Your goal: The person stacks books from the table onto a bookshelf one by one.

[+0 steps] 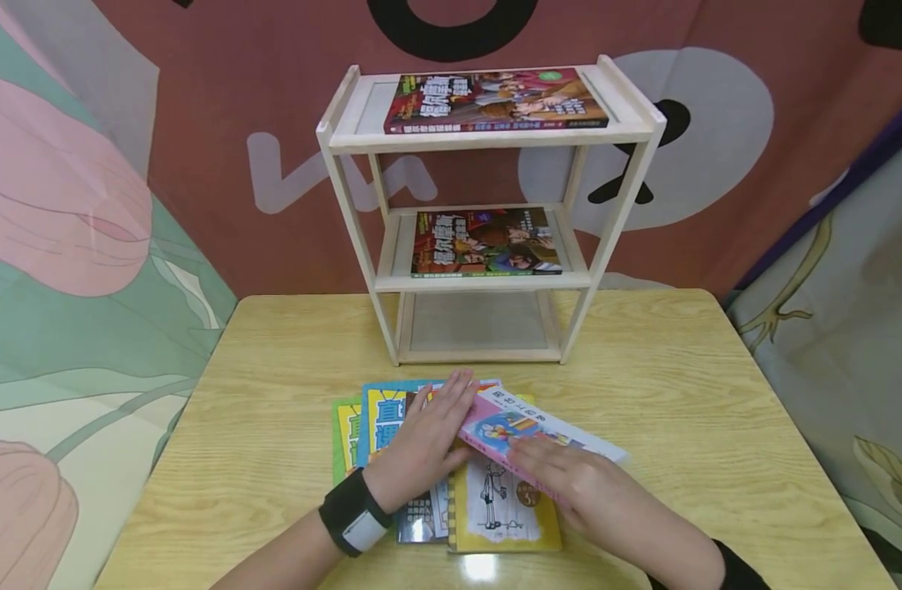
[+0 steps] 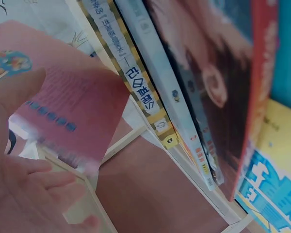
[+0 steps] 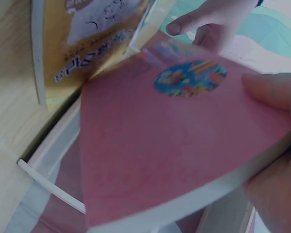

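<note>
Gripping the pink book [image 1: 528, 422] at its right part, the right hand [image 1: 579, 475] is spreading its fingers over the upper cover, and in the right-wrist view I am seeing what is apparently its thumb pressing the pink underside. The left hand [image 1: 428, 438] is holding nothing: its fingers are reaching out straight just beside the book's left end, and whether they are touching it I am not able to tell. The book itself is slanting above the yellow book [image 1: 505, 508]. For handling it well, I am judging that the right grip is needing firmness, since a glossy cover is probably tending to slip, while the flat left hand is best serving as a guide for the free end. I am also favouring a clean lift, so that the lower edge is not dragging the books beneath. Left of these, a blue book [image 1: 373, 410] and a green book [image 1: 340, 451] are overlapping on the counter [image 1: 259, 393]. On the far side, a wooden shelf [image 1: 487, 283] is bearing an upper book [image 1: 495, 102] and a middle book [image 1: 487, 243]; near its posts, I am advising short, slow swings.
</note>
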Demonstrator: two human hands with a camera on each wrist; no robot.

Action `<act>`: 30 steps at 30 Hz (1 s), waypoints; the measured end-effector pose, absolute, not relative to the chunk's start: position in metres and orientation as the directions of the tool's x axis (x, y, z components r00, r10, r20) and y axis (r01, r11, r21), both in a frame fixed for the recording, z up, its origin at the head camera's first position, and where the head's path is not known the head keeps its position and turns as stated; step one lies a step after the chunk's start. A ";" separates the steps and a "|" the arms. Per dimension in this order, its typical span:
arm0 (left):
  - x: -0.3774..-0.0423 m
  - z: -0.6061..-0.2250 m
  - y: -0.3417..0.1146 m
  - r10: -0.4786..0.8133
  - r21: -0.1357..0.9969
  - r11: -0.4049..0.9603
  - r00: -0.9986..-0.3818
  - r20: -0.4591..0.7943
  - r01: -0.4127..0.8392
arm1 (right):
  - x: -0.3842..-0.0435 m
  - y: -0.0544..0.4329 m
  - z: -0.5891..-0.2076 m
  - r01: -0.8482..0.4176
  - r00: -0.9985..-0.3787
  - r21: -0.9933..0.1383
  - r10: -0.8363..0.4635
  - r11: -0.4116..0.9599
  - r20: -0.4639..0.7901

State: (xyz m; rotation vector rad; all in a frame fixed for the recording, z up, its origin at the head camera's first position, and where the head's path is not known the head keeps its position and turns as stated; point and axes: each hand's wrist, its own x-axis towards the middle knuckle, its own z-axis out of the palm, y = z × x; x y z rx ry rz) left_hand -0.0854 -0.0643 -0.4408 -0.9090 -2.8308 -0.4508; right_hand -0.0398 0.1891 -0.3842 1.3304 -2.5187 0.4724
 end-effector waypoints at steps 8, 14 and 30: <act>-0.079 -0.434 -0.063 0.620 0.214 0.714 -0.745 0.247 0.666 | -0.042 0.191 -0.375 -0.919 -0.395 -0.162 -0.828 0.360 0.398; -0.074 -0.432 -0.066 0.656 0.274 0.653 -0.708 0.260 0.706 | -0.045 0.192 -0.373 -0.937 -0.348 -0.134 -0.849 0.322 0.396; -0.078 -0.425 -0.066 0.612 0.259 0.666 -0.711 0.346 0.699 | -0.051 0.189 -0.366 -0.937 -0.351 -0.157 -0.841 0.313 0.412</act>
